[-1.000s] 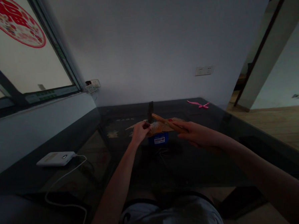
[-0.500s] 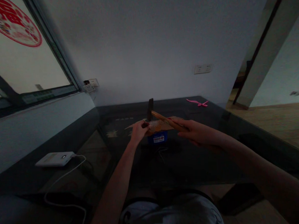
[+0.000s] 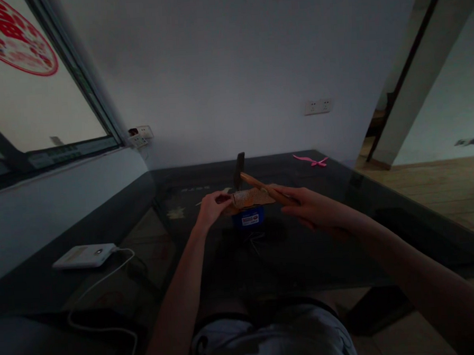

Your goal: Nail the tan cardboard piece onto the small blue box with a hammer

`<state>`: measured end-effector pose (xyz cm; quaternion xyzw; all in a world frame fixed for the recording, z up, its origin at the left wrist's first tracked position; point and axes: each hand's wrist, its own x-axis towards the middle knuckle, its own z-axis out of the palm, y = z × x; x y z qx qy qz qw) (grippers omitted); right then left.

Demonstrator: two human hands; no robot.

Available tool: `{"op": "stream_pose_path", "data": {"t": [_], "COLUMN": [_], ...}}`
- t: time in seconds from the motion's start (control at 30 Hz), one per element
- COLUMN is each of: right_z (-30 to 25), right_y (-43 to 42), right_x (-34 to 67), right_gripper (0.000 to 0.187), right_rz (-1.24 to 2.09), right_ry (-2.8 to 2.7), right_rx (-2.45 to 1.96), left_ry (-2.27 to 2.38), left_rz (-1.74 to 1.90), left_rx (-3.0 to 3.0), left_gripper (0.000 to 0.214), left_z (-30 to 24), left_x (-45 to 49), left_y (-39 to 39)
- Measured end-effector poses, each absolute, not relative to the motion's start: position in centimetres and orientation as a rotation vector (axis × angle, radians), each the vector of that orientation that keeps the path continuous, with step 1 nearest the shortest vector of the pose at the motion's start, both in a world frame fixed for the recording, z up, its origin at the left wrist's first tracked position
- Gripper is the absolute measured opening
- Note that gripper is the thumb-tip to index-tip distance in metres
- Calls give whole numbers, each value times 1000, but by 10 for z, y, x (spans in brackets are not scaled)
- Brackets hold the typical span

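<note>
Dark table [image 3: 289,273]: glossy top, bearing the blue container [image 3: 250,218]. Assessed risk: the container could skid if loaded sideways, owing to the smooth surface.

Right hand [image 3: 308,205]: right of the container, fingers wrapped around the wooden handle of the hammer [image 3: 255,183]. The hammer slants above the container, its dark head upright beyond it; contact beneath the head cannot be confirmed. Assessed risk: a glancing blow, from the long, slanted reach and poor light.

Left hand [image 3: 211,208]: left of the container, thumb and forefinger curled toward each other at the sheet's edge; whether they pinch it cannot be told. Assessed risk: struck fingertips, since they sit just beside the hammer head.

Tan speckled sheet [image 3: 254,198]: over the container, apparently resting on it and overhanging its left side. Assessed risk: tipping or sliding, caused by a load on the overhang.

Pink ribbon [image 3: 315,161]: beyond and right of the container, well apart; no hazard noted.
</note>
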<state>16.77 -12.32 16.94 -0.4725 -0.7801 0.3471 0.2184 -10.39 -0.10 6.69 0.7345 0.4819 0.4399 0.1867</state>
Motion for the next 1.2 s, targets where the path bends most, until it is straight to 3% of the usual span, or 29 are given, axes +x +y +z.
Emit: {"op": "stream_pose_path", "data": {"t": [1.2], "right_z": [172], "right_y": [-124], "right_x": [165], "right_gripper": [64], "right_rz": [977], "right_ry": [-2165], "right_rx": [-1304], "left_ry": [1460], "left_rz": [1348], "left_rx": [2115], "left_gripper": [11], "left_z": [63], "left_x": [-78], "left_y": [-7]}}
